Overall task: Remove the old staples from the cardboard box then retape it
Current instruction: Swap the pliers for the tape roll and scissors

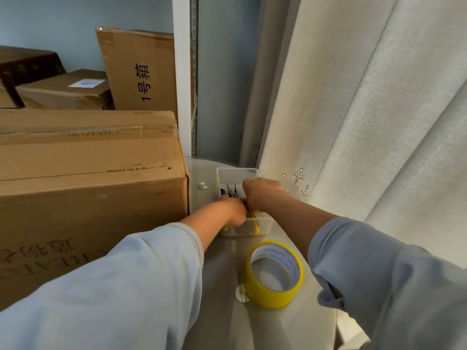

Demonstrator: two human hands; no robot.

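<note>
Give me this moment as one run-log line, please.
left hand: in clear bin | right hand: same | tape roll: on table | box: untouched

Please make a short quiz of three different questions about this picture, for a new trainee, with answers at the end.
1. True or false: the yellow roll of packing tape lies inside the clear plastic tool bin.
2. Multiple choice: where are the left hand and right hand? A) on the large brown cardboard box; B) in the clear plastic tool bin; C) on the tape roll.
3. Fill in: the large cardboard box stands to the ____ of the bin.

Key
1. False: the roll rests on the glossy table top, nearer the person than the bin.
2. B
3. left
</note>
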